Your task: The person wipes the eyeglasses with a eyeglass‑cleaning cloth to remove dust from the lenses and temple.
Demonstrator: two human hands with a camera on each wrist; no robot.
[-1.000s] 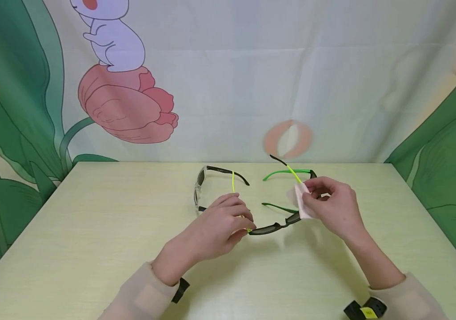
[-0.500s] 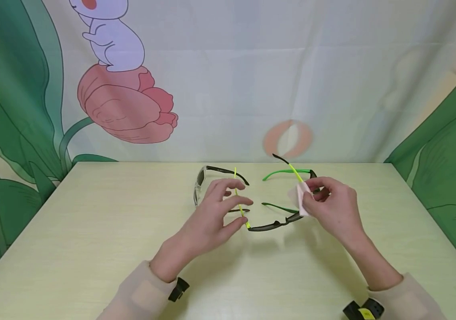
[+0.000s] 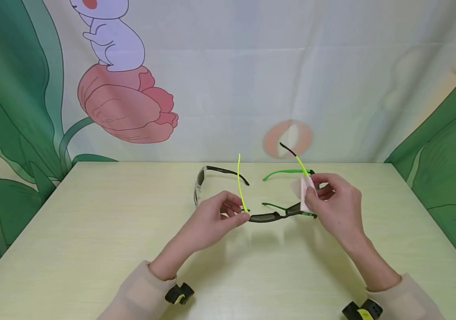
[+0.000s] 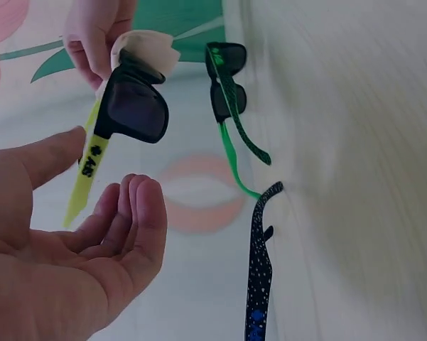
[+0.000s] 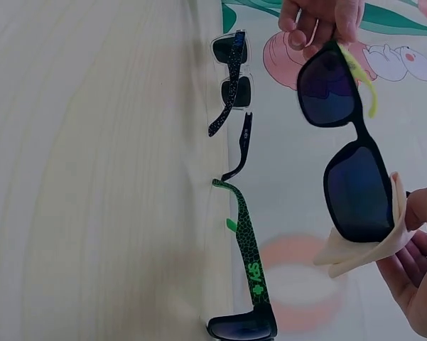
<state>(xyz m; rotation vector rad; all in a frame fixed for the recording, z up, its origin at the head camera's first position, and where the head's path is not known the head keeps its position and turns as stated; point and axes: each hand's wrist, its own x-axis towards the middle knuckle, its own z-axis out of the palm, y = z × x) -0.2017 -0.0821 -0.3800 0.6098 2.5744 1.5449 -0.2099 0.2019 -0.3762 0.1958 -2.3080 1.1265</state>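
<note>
Black-framed sunglasses [image 3: 266, 218] with bright yellow temples are held up over the table, temples pointing away. My left hand [image 3: 212, 218] holds them at the left hinge, with the thumb against the yellow temple in the left wrist view. At the other end my right hand [image 3: 338, 206] pinches a folded pale pink cloth [image 3: 306, 193] around the outer edge of the lens. The right wrist view shows both dark lenses, the cloth [image 5: 362, 252] wrapping the lower corner of one. Part of the right temple is hidden behind cloth and fingers.
Clear-framed sunglasses [image 3: 198, 189] with black speckled temples stand on the table [image 3: 104, 222] at the back, left of centre. Sunglasses with green temples [image 5: 250, 249] and a dark front stand behind my right hand. A printed curtain [image 3: 228, 89] hangs behind the table's far edge.
My left hand's fingers spread, then closed again at the left hinge. Both hands have raised the sunglasses slightly, and the cloth has moved up a little with the right hand.
</note>
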